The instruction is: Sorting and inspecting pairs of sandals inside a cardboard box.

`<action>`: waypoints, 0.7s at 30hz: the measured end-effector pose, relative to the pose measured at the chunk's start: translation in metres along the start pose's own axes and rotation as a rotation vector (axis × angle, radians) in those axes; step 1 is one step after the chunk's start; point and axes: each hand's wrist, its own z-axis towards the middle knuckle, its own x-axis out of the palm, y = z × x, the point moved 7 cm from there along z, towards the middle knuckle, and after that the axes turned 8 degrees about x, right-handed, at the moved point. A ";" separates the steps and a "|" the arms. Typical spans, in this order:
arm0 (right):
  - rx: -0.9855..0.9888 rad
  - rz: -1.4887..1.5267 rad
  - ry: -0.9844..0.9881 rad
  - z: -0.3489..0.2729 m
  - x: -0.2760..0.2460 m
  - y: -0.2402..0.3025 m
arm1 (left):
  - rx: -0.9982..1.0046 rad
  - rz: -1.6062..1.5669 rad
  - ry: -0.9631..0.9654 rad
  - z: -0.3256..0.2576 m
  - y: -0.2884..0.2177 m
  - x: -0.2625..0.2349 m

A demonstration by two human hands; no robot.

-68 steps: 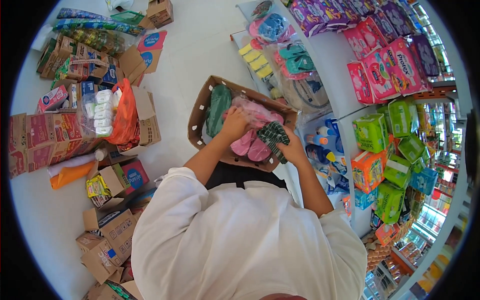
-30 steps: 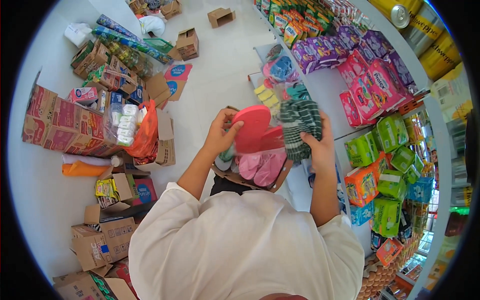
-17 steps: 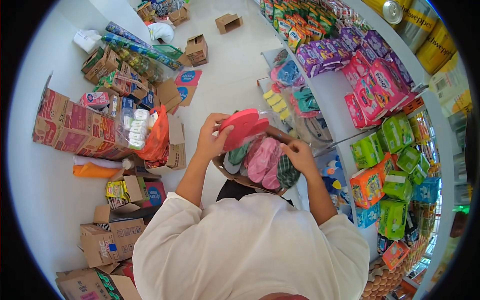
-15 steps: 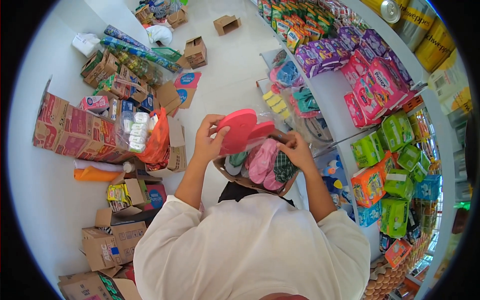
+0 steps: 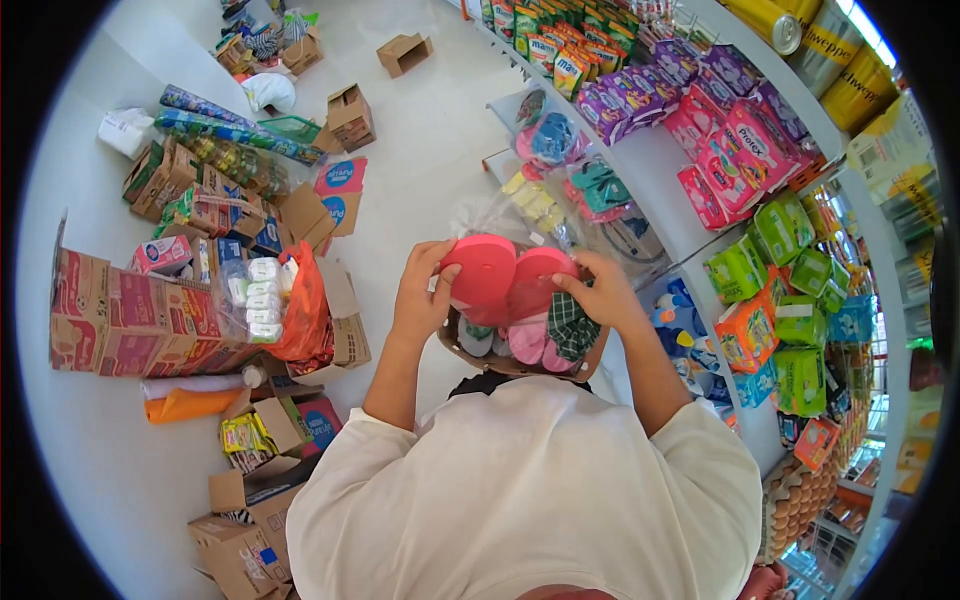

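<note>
A pair of red flip-flops (image 5: 482, 275) is held side by side, their flat soles toward me, with clear plastic (image 5: 482, 216) around their far end. My left hand (image 5: 428, 285) pinches the outer edge of the left one between thumb and fingers. At the outer edge of the right one, my right hand (image 5: 603, 290) is closed on it. Just beneath, an open cardboard box (image 5: 470, 362) holds pink slippers (image 5: 530, 343), a green checked piece (image 5: 573, 328) and grey-green footwear (image 5: 478, 338). The flip-flops partly cover the box's contents.
To the right, shelves (image 5: 665, 195) carry purple, pink and green packs. Bagged slippers (image 5: 600, 190) lie on a low shelf ahead. Cardboard boxes (image 5: 105, 310) and an orange bag (image 5: 305, 305) line the left wall. Egg trays (image 5: 800, 500) stand at lower right.
The red flip-flops have turned from a tilted position to lie side by side facing me. My right hand has moved from the box's contents onto the right flip-flop.
</note>
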 end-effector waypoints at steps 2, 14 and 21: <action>-0.078 -0.113 -0.074 -0.006 -0.002 0.014 | -0.016 -0.130 0.017 0.004 0.006 0.000; 0.106 0.311 -0.011 -0.025 0.004 -0.005 | -0.573 -0.599 0.047 -0.015 0.094 0.028; 0.064 0.355 0.000 -0.019 -0.017 -0.018 | -0.345 -0.937 0.102 -0.013 0.065 0.036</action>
